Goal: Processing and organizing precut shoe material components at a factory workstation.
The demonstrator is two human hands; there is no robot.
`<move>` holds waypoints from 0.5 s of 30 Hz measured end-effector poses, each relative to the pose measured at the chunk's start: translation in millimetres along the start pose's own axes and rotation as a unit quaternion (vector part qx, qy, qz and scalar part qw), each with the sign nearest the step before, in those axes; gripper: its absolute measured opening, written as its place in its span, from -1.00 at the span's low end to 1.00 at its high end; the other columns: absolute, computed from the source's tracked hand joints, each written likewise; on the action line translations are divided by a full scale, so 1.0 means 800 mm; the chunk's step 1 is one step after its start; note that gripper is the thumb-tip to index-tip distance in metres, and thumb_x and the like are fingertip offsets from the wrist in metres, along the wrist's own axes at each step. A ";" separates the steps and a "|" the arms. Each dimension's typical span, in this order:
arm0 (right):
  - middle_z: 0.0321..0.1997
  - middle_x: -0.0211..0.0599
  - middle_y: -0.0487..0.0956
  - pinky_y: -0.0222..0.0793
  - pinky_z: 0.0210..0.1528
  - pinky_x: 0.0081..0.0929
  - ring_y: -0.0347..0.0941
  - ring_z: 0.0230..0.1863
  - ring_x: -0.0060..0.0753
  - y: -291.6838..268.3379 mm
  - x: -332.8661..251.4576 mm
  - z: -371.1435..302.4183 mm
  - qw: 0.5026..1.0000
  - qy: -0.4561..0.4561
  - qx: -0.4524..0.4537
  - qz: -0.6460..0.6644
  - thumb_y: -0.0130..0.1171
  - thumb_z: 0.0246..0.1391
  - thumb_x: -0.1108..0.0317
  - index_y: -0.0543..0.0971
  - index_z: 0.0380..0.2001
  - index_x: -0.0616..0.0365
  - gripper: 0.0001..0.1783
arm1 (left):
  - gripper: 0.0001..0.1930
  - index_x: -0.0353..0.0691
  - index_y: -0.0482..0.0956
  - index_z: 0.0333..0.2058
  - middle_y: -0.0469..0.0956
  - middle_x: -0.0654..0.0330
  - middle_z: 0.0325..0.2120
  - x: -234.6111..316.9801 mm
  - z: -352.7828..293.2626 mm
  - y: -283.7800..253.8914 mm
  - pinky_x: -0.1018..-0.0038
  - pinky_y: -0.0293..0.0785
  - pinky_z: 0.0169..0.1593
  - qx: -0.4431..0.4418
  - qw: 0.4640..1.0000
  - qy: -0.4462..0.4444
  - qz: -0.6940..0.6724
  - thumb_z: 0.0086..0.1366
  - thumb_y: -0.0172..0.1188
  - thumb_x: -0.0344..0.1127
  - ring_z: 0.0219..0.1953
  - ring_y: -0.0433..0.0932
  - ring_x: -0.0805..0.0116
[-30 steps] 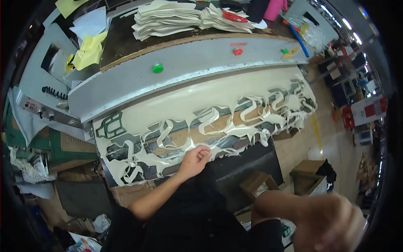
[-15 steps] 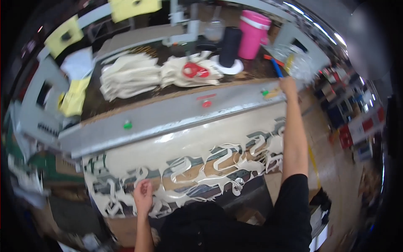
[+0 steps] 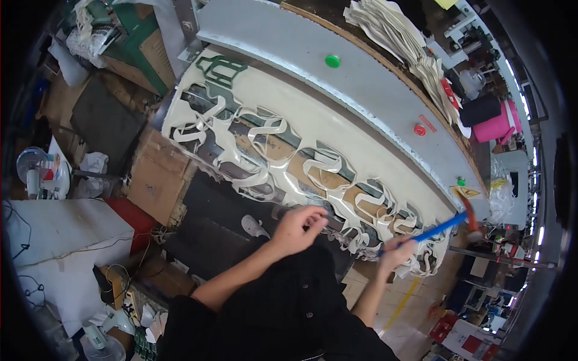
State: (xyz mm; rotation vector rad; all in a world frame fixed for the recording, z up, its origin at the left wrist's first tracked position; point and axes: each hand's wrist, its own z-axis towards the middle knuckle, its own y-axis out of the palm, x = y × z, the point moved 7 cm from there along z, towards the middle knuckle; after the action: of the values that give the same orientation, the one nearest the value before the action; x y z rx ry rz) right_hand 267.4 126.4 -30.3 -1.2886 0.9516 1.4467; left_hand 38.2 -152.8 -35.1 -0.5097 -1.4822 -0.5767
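My right hand [image 3: 395, 255] is wrapped round the blue handle of a hammer [image 3: 442, 226], its orange-and-grey head pointing away to the right. The hammer is over the right end of a cream sheet [image 3: 313, 126]. Strips and looping openings are cut through the sheet's near half. My left hand [image 3: 299, 230] hovers at the sheet's near edge, fingers loosely bent and a gap beside the thumb; nothing shows in it. A dark green open-frame piece [image 3: 221, 71] lies on the sheet's far left corner.
Behind the sheet runs a grey machine beam [image 3: 361, 81] with a green button [image 3: 332, 61] and a red button [image 3: 419, 129]. Stacked cream pieces [image 3: 385, 27] and a pink jug [image 3: 497, 123] stand beyond it. A cardboard sheet [image 3: 158, 174] is at the left.
My right hand has come back from the machine's far right end with the hammer in it. My left hand has left the cut strips. The view has swung round to the left.
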 end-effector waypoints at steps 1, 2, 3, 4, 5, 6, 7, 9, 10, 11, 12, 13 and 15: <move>-0.63 -0.60 0.26 0.04 -0.66 -0.62 0.15 -0.67 -0.69 0.031 0.019 -0.042 0.998 0.011 -0.057 0.014 -0.08 0.51 -0.15 0.38 -0.36 -0.02 -0.52 | -0.70 -0.30 0.63 0.03 0.69 0.18 -0.30 0.009 -0.004 0.010 0.53 0.56 -0.18 -0.014 1.000 0.004 -0.024 0.36 0.35 -0.37 -0.28 0.66 0.47; -0.63 -0.57 0.32 0.08 -0.66 -0.63 0.19 -0.66 -0.70 0.065 0.028 -0.081 0.993 0.021 -0.112 0.030 -0.06 0.50 -0.11 0.39 -0.37 -0.01 -0.54 | -0.66 -0.30 0.61 0.07 0.68 0.16 -0.27 0.021 -0.009 0.020 0.52 0.56 -0.15 -0.030 0.998 0.009 -0.047 0.36 0.36 -0.36 -0.26 0.66 0.44; -0.63 -0.52 0.34 0.13 -0.63 -0.60 0.24 -0.65 -0.66 0.094 0.035 -0.110 0.986 0.049 -0.158 0.012 0.01 0.48 -0.02 0.41 -0.36 0.04 -0.60 | -0.57 -0.28 0.54 0.17 0.65 0.11 -0.18 0.032 -0.012 0.022 0.44 0.56 -0.07 -0.046 0.998 0.030 -0.012 0.39 0.33 -0.32 -0.17 0.65 0.35; -0.63 -0.47 0.36 0.18 -0.60 -0.57 0.28 -0.64 -0.62 0.120 0.040 -0.134 0.976 0.074 -0.205 -0.006 0.08 0.45 0.07 0.43 -0.35 0.08 -0.65 | -0.54 -0.29 0.49 0.22 0.62 0.03 -0.14 0.041 -0.015 0.023 0.35 0.55 -0.02 -0.040 0.996 0.074 0.015 0.44 0.27 -0.25 -0.12 0.65 0.23; -0.61 -0.41 0.40 0.24 -0.56 -0.52 0.34 -0.62 -0.56 0.147 0.022 -0.148 0.965 -0.025 -0.249 -0.078 0.11 0.41 0.19 0.47 -0.29 0.16 -0.74 | -0.53 -0.32 0.45 0.24 0.60 -0.04 -0.10 0.041 -0.016 0.024 0.28 0.53 0.04 -0.041 0.996 0.081 0.022 0.47 0.22 -0.20 -0.06 0.63 0.10; -0.60 -0.34 0.44 0.30 -0.52 -0.46 0.40 -0.60 -0.49 0.173 0.002 -0.162 0.938 -0.125 -0.288 -0.148 0.15 0.36 0.30 0.52 -0.24 0.24 -0.81 | -0.50 -0.35 0.40 0.25 0.57 -0.11 -0.07 0.044 -0.017 0.025 0.21 0.51 0.11 -0.041 0.995 0.087 0.030 0.50 0.17 -0.14 0.00 0.61 -0.03; -0.56 -0.27 0.49 0.35 -0.46 -0.42 0.46 -0.56 -0.43 0.190 0.000 -0.176 0.930 -0.105 -0.323 -0.142 0.16 0.33 0.36 0.54 -0.16 0.29 -0.81 | -0.57 -0.37 0.44 0.16 0.60 -0.11 -0.12 0.042 -0.017 0.018 0.22 0.54 0.03 0.008 0.998 0.061 0.030 0.51 0.15 -0.17 -0.07 0.63 -0.06; -0.44 -0.11 0.60 0.48 -0.33 -0.35 0.60 -0.40 -0.34 0.211 -0.001 -0.198 0.908 -0.097 -0.381 -0.144 0.19 0.29 0.40 0.55 0.04 0.33 -0.68 | -0.70 -0.34 0.48 0.05 0.63 -0.02 -0.28 0.019 -0.018 -0.002 0.26 0.57 -0.17 0.058 0.997 -0.047 0.003 0.56 0.08 -0.20 -0.26 0.67 0.01; -0.44 -0.11 0.60 0.48 -0.33 -0.35 0.60 -0.40 -0.34 0.225 -0.003 -0.201 0.907 -0.099 -0.388 -0.130 0.19 0.29 0.40 0.55 0.04 0.33 -0.68 | -0.73 -0.32 0.49 0.02 0.63 0.03 -0.34 0.007 -0.019 -0.014 0.27 0.57 -0.24 0.091 0.995 -0.024 -0.012 0.59 0.04 -0.21 -0.33 0.67 0.07; -0.38 -0.05 0.62 0.50 -0.30 -0.32 0.62 -0.38 -0.29 0.244 -0.011 -0.205 0.904 -0.083 -0.409 -0.093 0.21 0.28 0.39 0.54 0.06 0.33 -0.66 | -0.73 -0.32 0.49 0.02 0.63 0.03 -0.34 -0.002 -0.019 -0.026 0.27 0.57 -0.24 0.099 0.995 -0.021 0.000 0.59 0.04 -0.21 -0.33 0.67 0.07; -0.32 0.01 0.64 0.51 -0.27 -0.30 0.63 -0.35 -0.24 0.258 -0.014 -0.205 0.898 -0.066 -0.431 -0.058 0.23 0.27 0.37 0.52 0.08 0.32 -0.63 | -0.74 -0.31 0.49 -0.01 0.63 0.08 -0.37 -0.006 -0.021 -0.040 0.28 0.57 -0.26 0.138 0.990 -0.007 -0.003 0.61 0.01 -0.20 -0.37 0.65 0.16; -0.25 0.06 0.65 0.52 -0.25 -0.27 0.64 -0.34 -0.13 0.278 -0.008 -0.209 0.865 -0.131 -0.476 -0.093 0.24 0.27 0.36 0.50 0.12 0.33 -0.59 | -0.74 -0.29 0.50 -0.03 0.62 0.12 -0.39 -0.009 -0.023 -0.057 0.29 0.57 -0.28 0.177 0.984 0.005 -0.004 0.62 -0.02 -0.20 -0.41 0.63 0.24; -0.19 0.02 0.62 0.49 -0.08 -0.20 0.59 -0.18 0.01 0.325 -0.001 -0.208 0.779 -0.158 -0.602 -0.078 0.34 0.20 0.28 0.53 0.07 0.26 -0.56 | -0.72 -0.26 0.49 -0.12 0.49 0.28 -0.51 0.004 -0.016 -0.110 0.44 0.48 -0.41 0.288 0.957 -0.037 -0.017 0.65 -0.09 -0.17 -0.53 0.49 0.47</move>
State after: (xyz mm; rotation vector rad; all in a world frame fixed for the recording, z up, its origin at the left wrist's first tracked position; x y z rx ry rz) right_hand 58.2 -98.2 -62.8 -1.8043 -0.4815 2.1184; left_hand -8.1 -228.6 -35.0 -0.0473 -1.6433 -0.1312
